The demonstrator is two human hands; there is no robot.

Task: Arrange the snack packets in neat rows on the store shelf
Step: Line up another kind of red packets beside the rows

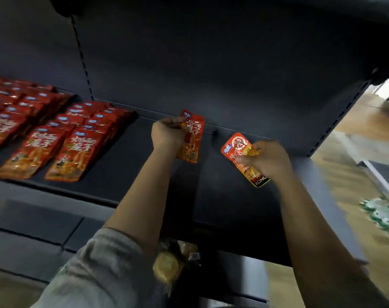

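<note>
The left hand [166, 135] grips a red packet [192, 138], fingers curled round its upper left edge, holding it upright over the dark shelf [126, 165]. The right hand [265, 158] grips an orange packet [241, 155] across its middle, tilted with its top leaning left. The two packets are apart, neither touching the other. Well to the left of the left hand, rows of red packets [55, 134] lie overlapping on the shelf.
</note>
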